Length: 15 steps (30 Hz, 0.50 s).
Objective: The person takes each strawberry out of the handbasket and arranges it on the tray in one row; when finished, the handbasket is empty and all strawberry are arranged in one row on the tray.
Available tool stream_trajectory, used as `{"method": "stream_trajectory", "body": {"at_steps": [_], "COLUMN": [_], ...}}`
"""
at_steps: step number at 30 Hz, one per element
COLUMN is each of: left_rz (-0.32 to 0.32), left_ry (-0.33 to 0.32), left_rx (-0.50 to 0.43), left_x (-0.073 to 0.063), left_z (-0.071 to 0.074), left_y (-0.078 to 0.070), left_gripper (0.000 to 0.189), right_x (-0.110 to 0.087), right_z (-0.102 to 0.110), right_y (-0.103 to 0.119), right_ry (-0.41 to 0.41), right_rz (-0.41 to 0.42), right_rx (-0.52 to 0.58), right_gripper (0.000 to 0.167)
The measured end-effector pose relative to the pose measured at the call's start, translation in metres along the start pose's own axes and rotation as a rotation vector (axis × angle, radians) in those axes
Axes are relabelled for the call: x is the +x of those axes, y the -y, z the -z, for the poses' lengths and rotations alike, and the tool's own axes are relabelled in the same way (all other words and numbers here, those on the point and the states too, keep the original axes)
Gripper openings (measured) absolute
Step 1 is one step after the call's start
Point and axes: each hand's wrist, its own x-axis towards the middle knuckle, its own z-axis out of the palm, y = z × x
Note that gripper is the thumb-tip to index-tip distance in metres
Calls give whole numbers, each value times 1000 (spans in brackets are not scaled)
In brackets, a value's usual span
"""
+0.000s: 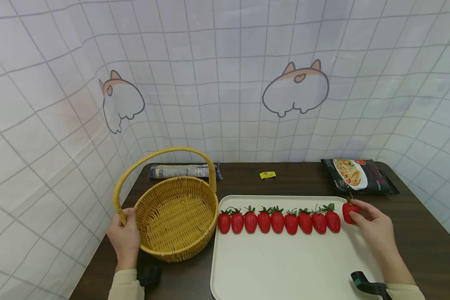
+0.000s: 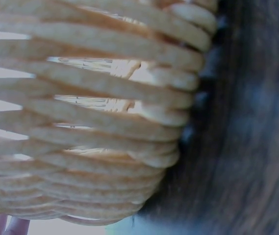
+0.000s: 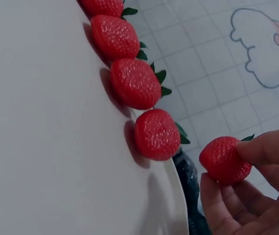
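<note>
My left hand (image 1: pixel 124 237) grips the lower left end of the handle (image 1: pixel 117 193) of a yellow woven basket (image 1: pixel 180 253), right at its rim. The inside of the basket shows only its woven bottom. In the left wrist view the basket wall (image 2: pixel 95 127) fills most of the frame, with fingertips (image 2: pixel 16 226) at the lower left corner. Between thumb and fingers, my right hand (image 1: pixel 376 231) pinches a red strawberry (image 3: pixel 221 157) with green leaves. It is held above the white tray's (image 1: pixel 285 266) upper right corner, beside the row's last strawberry (image 1: pixel 333 221).
Several strawberries (image 1: pixel 278 223) lie side by side along the tray's far edge, leaves pointing away. Behind are a clear-and-blue packet (image 1: pixel 183 171), a small yellow wrapper (image 1: pixel 267 175) and a black food bag (image 1: pixel 360 177). A grid-patterned curtain (image 1: pixel 225 83) surrounds the dark table (image 1: pixel 420 233).
</note>
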Motion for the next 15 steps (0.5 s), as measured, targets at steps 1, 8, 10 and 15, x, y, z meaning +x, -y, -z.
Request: {"method": "stream_trajectory", "body": {"at_steps": [1, 8, 10, 15], "left_rz": [2, -6, -11, -15], "left_ry": [2, 2, 2, 4], "left_rx": [2, 20, 18, 0], "left_x": [0, 0, 0, 0], "left_z": [0, 1, 1, 1], "left_y": [0, -1, -1, -2], "left_gripper": [39, 38, 37, 36], "right_x": [0, 3, 4, 6], "right_z": [1, 1, -1, -4], "right_y": [-2, -10, -12, -15], "right_ry": [0, 34, 48, 64], "right_rz": [-4, -28, -34, -64], "right_rx": [-8, -69, -105, -175], "right_gripper": [45, 45, 44, 43]}}
